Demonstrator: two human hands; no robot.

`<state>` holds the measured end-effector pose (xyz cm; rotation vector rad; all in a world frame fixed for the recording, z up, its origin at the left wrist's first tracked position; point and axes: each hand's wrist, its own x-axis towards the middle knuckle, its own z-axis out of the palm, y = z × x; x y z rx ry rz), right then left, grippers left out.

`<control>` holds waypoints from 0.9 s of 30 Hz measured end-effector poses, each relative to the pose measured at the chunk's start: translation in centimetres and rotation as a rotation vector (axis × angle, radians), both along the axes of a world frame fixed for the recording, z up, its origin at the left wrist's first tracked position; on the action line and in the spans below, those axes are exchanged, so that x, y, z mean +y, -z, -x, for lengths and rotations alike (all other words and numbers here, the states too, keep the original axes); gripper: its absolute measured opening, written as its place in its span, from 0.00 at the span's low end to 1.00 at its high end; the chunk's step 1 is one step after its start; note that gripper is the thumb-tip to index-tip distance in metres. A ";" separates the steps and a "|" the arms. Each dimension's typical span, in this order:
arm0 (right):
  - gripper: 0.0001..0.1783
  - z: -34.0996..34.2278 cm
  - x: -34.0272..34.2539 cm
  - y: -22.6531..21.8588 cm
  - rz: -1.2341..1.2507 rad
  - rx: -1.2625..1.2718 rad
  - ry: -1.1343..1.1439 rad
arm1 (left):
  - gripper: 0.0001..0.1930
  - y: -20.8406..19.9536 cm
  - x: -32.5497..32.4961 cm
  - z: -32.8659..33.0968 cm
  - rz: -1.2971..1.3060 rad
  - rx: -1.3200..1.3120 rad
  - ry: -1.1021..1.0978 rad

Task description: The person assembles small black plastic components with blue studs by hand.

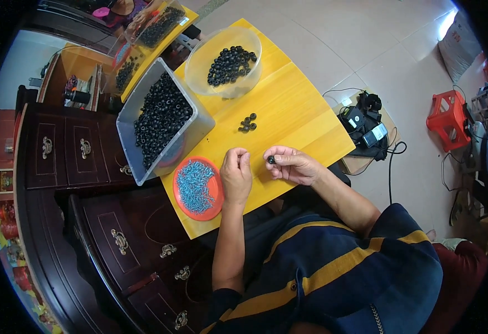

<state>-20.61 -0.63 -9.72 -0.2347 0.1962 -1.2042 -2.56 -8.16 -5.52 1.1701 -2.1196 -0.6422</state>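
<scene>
So the little black ring-shaped piece (271, 159) is up in the right hand (295, 166), just above the near part of the yellow wooden counter (305, 100). Thumb and index finger are pinched on it, barely apart, just the width of the piece, and the other fingers are curled loosely underneath. Its dark round end faces the left hand.

The left hand (236, 175) is just beside it, with a small gap between the two hands. Its fingers are curled in and the thumb lies up against the index finger, but honestly I can't tell if they're closed on anything, since the tips hide whatever might be between them.

A bit past the hands there's a small cluster of black pieces (248, 123) lying on the counter. Left of the left hand sits a round orange-red plate (214, 189) with a heap of thin blue-silver bits (194, 186) on it. Behind that is a big grey translucent bin (200, 129) loaded with black pieces, tilted in this view, and next to it a round clear tub (197, 62) with a smaller lot of them.

Further out: dark wood drawers (46, 147) on the left, a red plastic stool (447, 119) on the tiled floor to the right.
</scene>
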 end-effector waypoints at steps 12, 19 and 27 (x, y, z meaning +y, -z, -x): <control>0.13 -2.6 0.4 -1.3 -0.050 0.058 0.068 | 0.06 -1.3 4.9 0.2 -0.444 0.583 -0.007; 0.13 -3.1 0.6 -1.2 -0.036 0.108 0.059 | 0.08 -2.0 5.5 -1.1 -0.465 0.655 -0.003; 0.10 -3.6 0.8 -1.2 -0.069 0.112 0.050 | 0.06 -3.0 6.1 -0.9 -0.305 0.567 -0.046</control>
